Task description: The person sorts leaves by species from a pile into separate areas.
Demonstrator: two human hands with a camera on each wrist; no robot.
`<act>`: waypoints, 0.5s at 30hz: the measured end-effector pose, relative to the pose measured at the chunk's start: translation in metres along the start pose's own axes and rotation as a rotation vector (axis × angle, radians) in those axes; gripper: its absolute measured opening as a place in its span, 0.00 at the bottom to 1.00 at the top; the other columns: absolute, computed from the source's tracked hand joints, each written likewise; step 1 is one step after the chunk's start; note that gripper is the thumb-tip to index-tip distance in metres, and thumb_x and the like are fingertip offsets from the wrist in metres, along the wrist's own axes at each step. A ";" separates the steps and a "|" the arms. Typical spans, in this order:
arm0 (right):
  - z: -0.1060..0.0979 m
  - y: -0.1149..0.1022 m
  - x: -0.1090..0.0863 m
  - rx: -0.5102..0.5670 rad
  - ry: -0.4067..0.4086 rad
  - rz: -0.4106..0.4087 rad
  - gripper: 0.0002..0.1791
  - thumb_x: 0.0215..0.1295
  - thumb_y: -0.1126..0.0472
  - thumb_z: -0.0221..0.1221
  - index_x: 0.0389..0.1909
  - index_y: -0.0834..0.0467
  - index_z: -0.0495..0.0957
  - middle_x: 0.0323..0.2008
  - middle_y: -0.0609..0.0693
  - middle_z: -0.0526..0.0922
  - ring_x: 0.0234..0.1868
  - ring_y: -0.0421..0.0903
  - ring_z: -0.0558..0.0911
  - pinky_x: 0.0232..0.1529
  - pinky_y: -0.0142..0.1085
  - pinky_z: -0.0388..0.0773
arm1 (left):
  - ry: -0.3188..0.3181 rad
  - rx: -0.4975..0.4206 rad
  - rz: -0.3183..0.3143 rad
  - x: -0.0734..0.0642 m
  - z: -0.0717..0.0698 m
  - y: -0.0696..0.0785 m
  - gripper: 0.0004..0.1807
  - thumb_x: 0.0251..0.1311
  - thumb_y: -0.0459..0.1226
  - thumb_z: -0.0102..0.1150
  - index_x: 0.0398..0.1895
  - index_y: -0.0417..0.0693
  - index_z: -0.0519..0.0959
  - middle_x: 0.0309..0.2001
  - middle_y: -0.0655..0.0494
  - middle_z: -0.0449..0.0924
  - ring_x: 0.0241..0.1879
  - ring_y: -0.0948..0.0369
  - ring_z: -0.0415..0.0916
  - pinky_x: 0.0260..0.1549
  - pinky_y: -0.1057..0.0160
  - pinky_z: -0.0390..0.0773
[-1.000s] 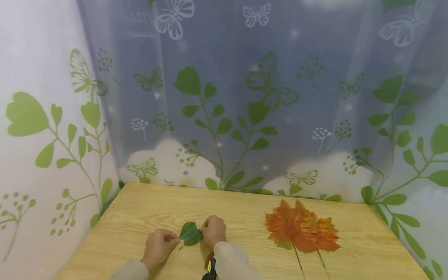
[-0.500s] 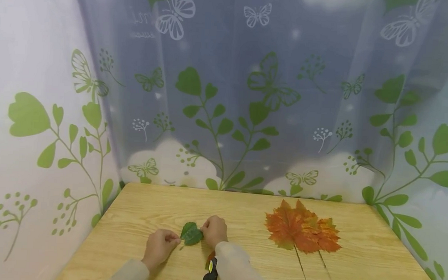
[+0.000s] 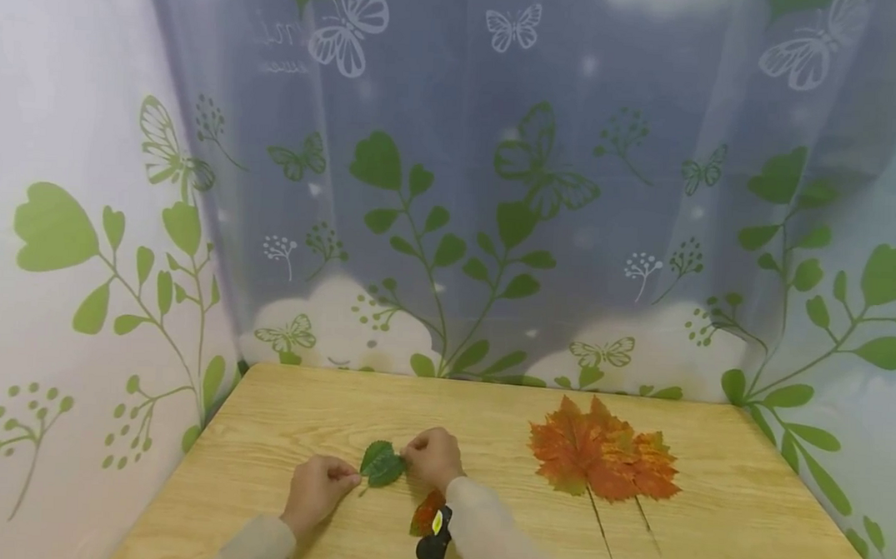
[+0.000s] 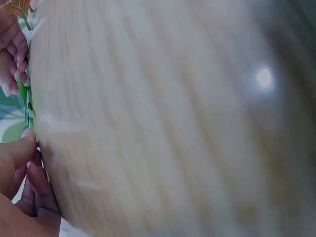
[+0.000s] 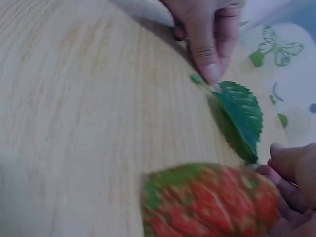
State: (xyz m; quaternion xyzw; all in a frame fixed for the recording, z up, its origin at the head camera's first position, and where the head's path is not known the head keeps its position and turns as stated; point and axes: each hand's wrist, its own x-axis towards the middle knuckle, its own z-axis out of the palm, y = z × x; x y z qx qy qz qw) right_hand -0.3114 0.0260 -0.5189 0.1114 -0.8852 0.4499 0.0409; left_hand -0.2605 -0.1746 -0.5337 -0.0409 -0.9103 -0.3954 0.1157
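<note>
A green leaf (image 3: 381,463) with a toothed edge lies between my two hands over the table. My left hand (image 3: 317,489) pinches its stem end between thumb and fingertips; in the right wrist view those left fingers (image 5: 210,61) point down onto the stem. On the other side, my right hand (image 3: 434,456) pinches the leaf's tip. Below the right hand is a red and green leaf (image 3: 424,512), partly hidden by the black wrist camera. That same leaf (image 5: 212,200) fills the bottom of the right wrist view. The left wrist view shows the green leaf only edge-on.
Orange maple leaves (image 3: 598,453) with thin dark stems lie on the right side of the wooden table (image 3: 300,406). Patterned curtains (image 3: 437,187) with printed leaves and butterflies stand along the table's back and sides.
My right wrist has shifted slightly to the right, uncovering more of the red and green leaf. My left hand and the green leaf stay almost where they were.
</note>
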 end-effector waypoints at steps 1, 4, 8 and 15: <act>-0.004 0.000 0.000 0.027 -0.019 -0.001 0.06 0.58 0.62 0.66 0.25 0.60 0.86 0.28 0.50 0.85 0.31 0.46 0.81 0.31 0.38 0.77 | -0.002 -0.003 0.000 0.000 0.000 -0.001 0.03 0.48 0.34 0.71 0.24 0.46 0.85 0.26 0.55 0.85 0.26 0.63 0.79 0.30 0.59 0.80; -0.019 -0.001 0.000 0.088 -0.075 -0.023 0.07 0.62 0.62 0.63 0.31 0.62 0.85 0.33 0.53 0.85 0.36 0.49 0.82 0.36 0.41 0.79 | -0.003 -0.014 -0.005 0.003 -0.001 -0.004 0.03 0.47 0.35 0.71 0.24 0.47 0.85 0.26 0.56 0.85 0.27 0.63 0.78 0.31 0.60 0.80; -0.043 0.002 0.000 0.129 -0.125 -0.038 0.10 0.65 0.60 0.61 0.38 0.63 0.84 0.39 0.55 0.85 0.38 0.49 0.83 0.38 0.42 0.80 | -0.022 -0.018 -0.014 0.003 -0.005 -0.009 0.03 0.48 0.36 0.71 0.26 0.47 0.85 0.28 0.56 0.85 0.29 0.63 0.78 0.34 0.58 0.79; -0.096 0.018 0.000 0.077 -0.106 -0.040 0.12 0.66 0.57 0.60 0.43 0.61 0.83 0.40 0.53 0.85 0.39 0.47 0.83 0.38 0.41 0.80 | -0.092 -0.041 -0.034 0.004 -0.025 -0.010 0.08 0.52 0.36 0.69 0.33 0.40 0.84 0.31 0.53 0.85 0.31 0.60 0.79 0.35 0.57 0.80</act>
